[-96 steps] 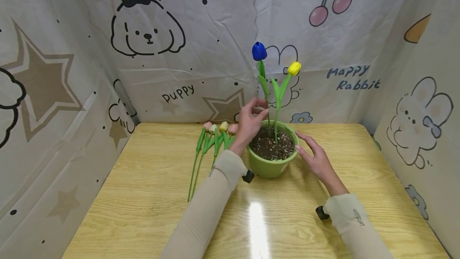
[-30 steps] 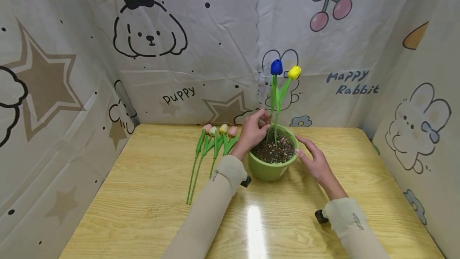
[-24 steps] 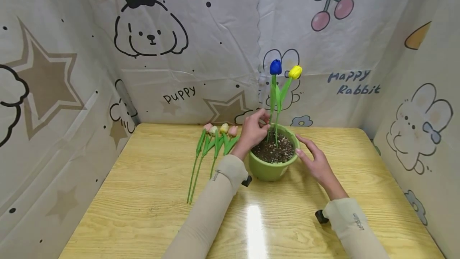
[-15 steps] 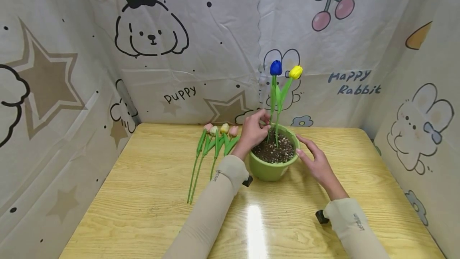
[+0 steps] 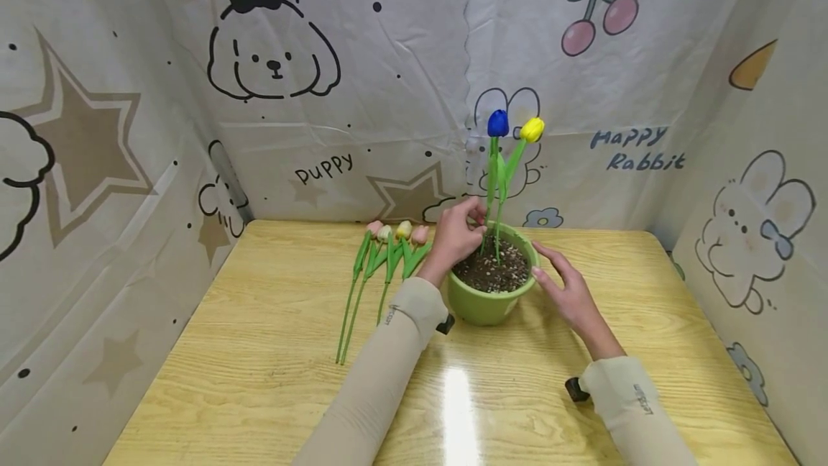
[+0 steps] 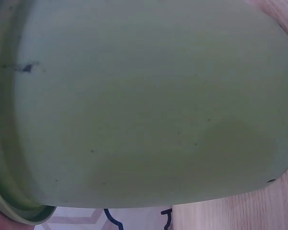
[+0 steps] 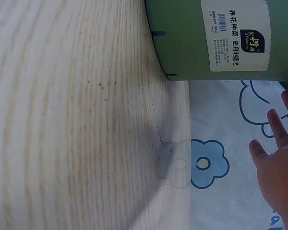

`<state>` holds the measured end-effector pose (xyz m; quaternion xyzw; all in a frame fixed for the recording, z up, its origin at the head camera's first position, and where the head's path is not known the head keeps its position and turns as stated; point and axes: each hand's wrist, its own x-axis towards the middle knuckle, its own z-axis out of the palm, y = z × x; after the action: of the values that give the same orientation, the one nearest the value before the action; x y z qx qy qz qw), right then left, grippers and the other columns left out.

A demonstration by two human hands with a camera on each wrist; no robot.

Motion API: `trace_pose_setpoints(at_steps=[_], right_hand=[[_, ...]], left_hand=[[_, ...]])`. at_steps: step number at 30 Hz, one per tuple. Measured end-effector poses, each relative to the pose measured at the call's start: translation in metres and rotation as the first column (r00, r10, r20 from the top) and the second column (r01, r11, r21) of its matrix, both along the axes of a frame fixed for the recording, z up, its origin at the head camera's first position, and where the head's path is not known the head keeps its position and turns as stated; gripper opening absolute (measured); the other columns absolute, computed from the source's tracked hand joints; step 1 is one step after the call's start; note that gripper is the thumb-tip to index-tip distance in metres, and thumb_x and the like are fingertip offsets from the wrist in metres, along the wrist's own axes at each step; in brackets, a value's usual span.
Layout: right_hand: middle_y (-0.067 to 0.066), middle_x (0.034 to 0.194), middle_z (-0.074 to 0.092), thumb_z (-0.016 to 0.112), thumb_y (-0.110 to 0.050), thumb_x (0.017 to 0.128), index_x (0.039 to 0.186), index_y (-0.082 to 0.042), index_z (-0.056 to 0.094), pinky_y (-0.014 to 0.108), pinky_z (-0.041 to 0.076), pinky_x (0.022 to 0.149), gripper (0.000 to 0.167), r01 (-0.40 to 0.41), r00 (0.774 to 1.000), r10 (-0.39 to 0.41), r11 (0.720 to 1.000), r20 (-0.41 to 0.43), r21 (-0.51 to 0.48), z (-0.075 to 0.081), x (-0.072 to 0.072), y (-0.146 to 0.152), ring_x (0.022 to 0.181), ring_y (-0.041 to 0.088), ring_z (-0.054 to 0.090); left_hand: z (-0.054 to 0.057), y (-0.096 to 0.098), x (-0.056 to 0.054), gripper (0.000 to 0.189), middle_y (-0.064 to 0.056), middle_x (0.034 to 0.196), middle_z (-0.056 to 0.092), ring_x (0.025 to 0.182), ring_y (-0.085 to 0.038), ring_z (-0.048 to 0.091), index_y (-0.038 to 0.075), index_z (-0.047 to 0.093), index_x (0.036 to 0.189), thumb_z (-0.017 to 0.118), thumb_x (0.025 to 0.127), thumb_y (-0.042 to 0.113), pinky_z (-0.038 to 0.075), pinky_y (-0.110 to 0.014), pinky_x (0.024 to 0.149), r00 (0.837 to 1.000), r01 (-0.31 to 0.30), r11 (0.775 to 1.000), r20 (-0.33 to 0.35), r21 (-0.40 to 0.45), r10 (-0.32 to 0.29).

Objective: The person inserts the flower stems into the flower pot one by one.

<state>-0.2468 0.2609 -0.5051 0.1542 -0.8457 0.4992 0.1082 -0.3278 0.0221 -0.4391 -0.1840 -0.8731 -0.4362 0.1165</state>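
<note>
My left hand [image 5: 456,237] pinches the thin stem of a blue tulip [image 5: 498,124] low down, over the left rim of a green flowerpot [image 5: 485,306]. The stem's foot stands in the dark soil [image 5: 494,275]. Close beside it a yellow tulip [image 5: 532,130] stands upright in the same soil, leaning a little right. My right hand [image 5: 569,293] has its fingers spread, fingertips at the pot's right rim. In the right wrist view the pot bears a white label [image 7: 237,36], and that hand [image 7: 281,167] shows relaxed fingers. Pot wall [image 6: 144,105] fills most of the left wrist view.
Several tulips lie left of the pot on the wooden table [image 5: 259,351], with pink [image 5: 420,235], whitish and pale yellow heads; my left forearm covers some stems. A printed cloth [image 5: 401,34] encloses the table at the back and sides.
Over three seconds the blue tulip has come down and right, nearer the yellow one, and my left hand has lowered with it. Within the last second almost nothing moves; my right hand stays at the rim.
</note>
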Motion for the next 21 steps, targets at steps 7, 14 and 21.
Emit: trace_pose_setpoints(at_steps=[7, 14, 21], right_hand=[[0.021, 0.162, 0.041, 0.056, -0.021, 0.108, 0.157, -0.009, 0.043, 0.072, 0.02, 0.123, 0.053, 0.003, 1.0, -0.003, 1.0, 0.015, 0.006, 0.0011, 0.0002, -0.0002, 0.152, 0.048, 0.029], [0.022, 0.16, 0.042, 0.057, -0.019, 0.107, 0.156, -0.006, 0.044, 0.072, 0.02, 0.123, 0.053, -0.003, 1.0, 0.003, 1.0, 0.0, -0.003, 0.002, -0.0028, -0.0008, 0.152, 0.048, 0.03], [0.021, 0.16, 0.043, 0.057, -0.019, 0.107, 0.156, -0.006, 0.045, 0.071, 0.02, 0.123, 0.052, 0.006, 1.0, -0.006, 1.0, 0.009, 0.0, 0.0005, -0.0009, -0.0008, 0.152, 0.048, 0.03]], left_hand=[[-0.0006, -0.0011, -0.0008, 0.017, 0.001, 0.09, 0.071, 0.076, -0.013, 0.065, 0.014, 0.065, 0.098, 0.068, 0.087, 0.001, 0.053, -0.025, 0.071, 1.0, -0.004, 1.0, -0.016, -0.023, 0.004], [0.001, -0.002, -0.0016, 0.019, 0.002, 0.087, 0.069, 0.073, -0.013, 0.064, 0.014, 0.063, 0.095, 0.067, 0.085, -0.002, 0.051, -0.024, 0.068, 1.0, -0.006, 1.0, -0.022, -0.03, 0.005], [-0.0009, -0.002, -0.0009, 0.022, 0.002, 0.086, 0.068, 0.073, -0.013, 0.064, 0.014, 0.063, 0.093, 0.066, 0.081, -0.004, 0.052, -0.024, 0.068, 1.0, 0.011, 0.999, -0.028, -0.037, -0.012]])
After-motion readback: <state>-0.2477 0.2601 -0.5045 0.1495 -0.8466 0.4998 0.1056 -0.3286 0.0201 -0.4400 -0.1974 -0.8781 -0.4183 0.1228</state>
